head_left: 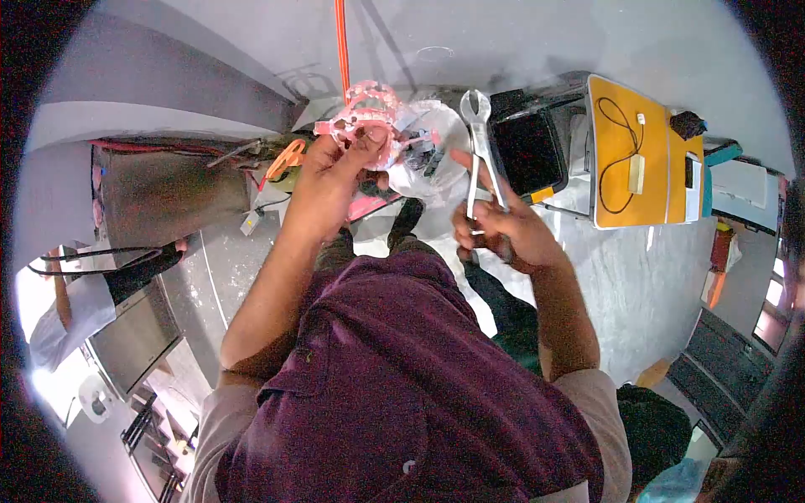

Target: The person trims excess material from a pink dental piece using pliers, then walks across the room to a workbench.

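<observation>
The left hand (348,159) pinches a pink openwork piece (369,105) between thumb and fingers, held up left of centre on the far side of the person's body. The right hand (507,226) grasps metal pliers (478,138) by their spread handles, tip pointing away and apart from the piece. The piece's thin bars look brittle, so a hard squeeze from either side could snap one. Its only visible support is that pinch; a sideways knock might twist it loose and drop it. If the pliers came across to the left, their tip could nip the thumb, which lies close over the bars. Clear plastic (419,172) sits just beyond and to the right, and could snag on the bars or tip. An orange cord (341,42) runs behind; whether it touches the piece, I cannot tell.
</observation>
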### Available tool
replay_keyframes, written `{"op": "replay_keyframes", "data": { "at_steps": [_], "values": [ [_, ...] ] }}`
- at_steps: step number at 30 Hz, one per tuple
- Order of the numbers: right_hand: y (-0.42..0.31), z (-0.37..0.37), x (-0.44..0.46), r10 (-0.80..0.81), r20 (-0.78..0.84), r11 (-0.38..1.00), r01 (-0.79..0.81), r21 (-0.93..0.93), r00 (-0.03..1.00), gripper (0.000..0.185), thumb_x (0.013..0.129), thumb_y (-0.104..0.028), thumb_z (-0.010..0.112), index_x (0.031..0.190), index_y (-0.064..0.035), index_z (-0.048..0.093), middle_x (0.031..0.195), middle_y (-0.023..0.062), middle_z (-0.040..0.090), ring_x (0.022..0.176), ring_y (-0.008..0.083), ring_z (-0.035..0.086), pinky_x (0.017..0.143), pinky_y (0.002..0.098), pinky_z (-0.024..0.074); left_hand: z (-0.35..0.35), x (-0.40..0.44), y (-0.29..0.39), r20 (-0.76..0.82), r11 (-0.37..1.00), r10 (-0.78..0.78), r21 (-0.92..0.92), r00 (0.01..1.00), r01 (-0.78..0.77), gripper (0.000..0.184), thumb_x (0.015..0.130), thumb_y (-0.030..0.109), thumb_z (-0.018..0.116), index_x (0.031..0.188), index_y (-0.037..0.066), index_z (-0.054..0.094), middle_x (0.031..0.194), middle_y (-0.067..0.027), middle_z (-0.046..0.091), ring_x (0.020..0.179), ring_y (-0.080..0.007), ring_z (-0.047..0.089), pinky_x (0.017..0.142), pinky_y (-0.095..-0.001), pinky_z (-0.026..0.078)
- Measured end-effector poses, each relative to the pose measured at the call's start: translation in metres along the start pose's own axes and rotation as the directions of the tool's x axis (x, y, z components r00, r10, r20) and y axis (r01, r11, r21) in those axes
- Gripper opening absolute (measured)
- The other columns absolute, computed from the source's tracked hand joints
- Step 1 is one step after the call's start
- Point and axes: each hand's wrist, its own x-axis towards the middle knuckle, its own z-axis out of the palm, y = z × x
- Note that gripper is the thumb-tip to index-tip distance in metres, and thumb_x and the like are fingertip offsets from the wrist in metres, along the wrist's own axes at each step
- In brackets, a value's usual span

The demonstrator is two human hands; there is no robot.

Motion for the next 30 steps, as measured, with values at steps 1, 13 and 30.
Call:
{"op": "replay_keyframes", "data": {
  "at_steps": [1,13,30],
  "values": [
    [-0.006,-0.006,-0.005,0.017,0.038,0.996,-0.014,-0.091,0.999,0.069,0.095,-0.030,0.055,0.151,-0.0111,0.020,0.081,0.0080,0.056,0.070,0.0160,0.056,0.067,0.0332,0.0498,0.000,-0.002,0.005,0.000,0.992,-0.006,0.124,1.000,0.006,0.026,0.094,0.028,0.062,0.100,0.003,0.065,0.091,-0.0032,0.067,0.077,-0.0105,0.060,0.062,-0.0269,0.047],
    [-0.076,-0.004,-0.028,0.507,0.280,0.847,-0.410,-0.338,0.816,0.061,0.098,-0.039,0.051,0.146,-0.0082,0.031,0.124,0.0185,0.060,0.112,0.0264,0.061,0.093,0.0392,0.0497,-0.003,-0.012,0.019,0.162,0.869,0.188,0.432,0.969,-0.240,0.028,0.096,0.023,0.060,0.113,0.001,0.061,0.099,-0.0041,0.068,0.088,-0.0103,0.063,0.077,-0.0261,0.051],
    [-0.090,-0.004,-0.020,0.616,0.430,0.775,-0.605,-0.182,0.660,0.065,0.096,-0.038,0.055,0.147,-0.0068,0.030,0.123,0.0278,0.057,0.110,0.0370,0.061,0.086,0.0475,0.0548,-0.021,-0.006,0.037,0.408,0.885,0.037,0.411,0.912,-0.220,0.024,0.095,0.016,0.061,0.111,0.000,0.063,0.101,-0.0046,0.069,0.093,-0.0107,0.062,0.084,-0.0269,0.050]
  ]
}}
